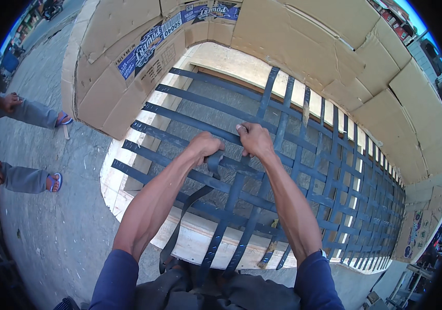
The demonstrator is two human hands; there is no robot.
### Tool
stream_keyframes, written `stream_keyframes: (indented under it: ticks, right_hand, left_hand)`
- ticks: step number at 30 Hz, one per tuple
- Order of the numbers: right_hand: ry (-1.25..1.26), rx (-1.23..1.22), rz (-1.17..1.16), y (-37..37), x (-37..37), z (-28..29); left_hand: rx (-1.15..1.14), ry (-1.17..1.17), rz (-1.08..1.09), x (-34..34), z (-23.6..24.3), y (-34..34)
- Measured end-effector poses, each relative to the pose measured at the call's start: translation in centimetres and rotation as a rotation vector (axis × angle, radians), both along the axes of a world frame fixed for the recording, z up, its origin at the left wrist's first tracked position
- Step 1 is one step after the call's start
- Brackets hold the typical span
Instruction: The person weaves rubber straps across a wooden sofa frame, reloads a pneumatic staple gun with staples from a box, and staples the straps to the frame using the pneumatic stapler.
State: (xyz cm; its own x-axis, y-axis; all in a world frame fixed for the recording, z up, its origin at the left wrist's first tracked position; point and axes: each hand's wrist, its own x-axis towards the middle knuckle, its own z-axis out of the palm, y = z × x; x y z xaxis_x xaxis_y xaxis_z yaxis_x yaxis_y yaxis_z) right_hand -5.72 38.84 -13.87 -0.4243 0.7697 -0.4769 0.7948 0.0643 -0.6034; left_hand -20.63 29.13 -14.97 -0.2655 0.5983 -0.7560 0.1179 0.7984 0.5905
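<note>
A long wooden frame (195, 240) lies before me, crossed by dark blue-black woven straps (334, 175) that form a lattice. My left hand (205, 146) is closed around a loose dark strap (190, 206) whose free end trails down toward my lap. My right hand (254, 139) sits just beside it, fingers curled over a crosswise strap (190, 124) of the lattice. Both hands meet near the middle of the frame's left part, where the lengthwise straps are few. Farther right the weave is dense.
Flattened cardboard sheets (303, 36) stand as a wall along the frame's far side and both ends. A seated person's legs in grey trousers and blue sandals (55, 182) are on the grey pavement (60, 232) at left. Street and stalls show at the rim.
</note>
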Motion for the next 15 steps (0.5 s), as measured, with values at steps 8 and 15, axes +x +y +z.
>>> stream_keyframes:
  ticks: [8,15]
  right_hand:
    - [0.110,-0.197,-0.059,1.9,-3.1,-2.6]
    - [0.700,0.136,-0.483,9.0,-2.5,0.9]
  left_hand:
    - [0.203,-0.443,0.309,-0.5,-4.9,-0.1]
    - [0.431,0.557,-0.052,0.5,-0.3,1.2]
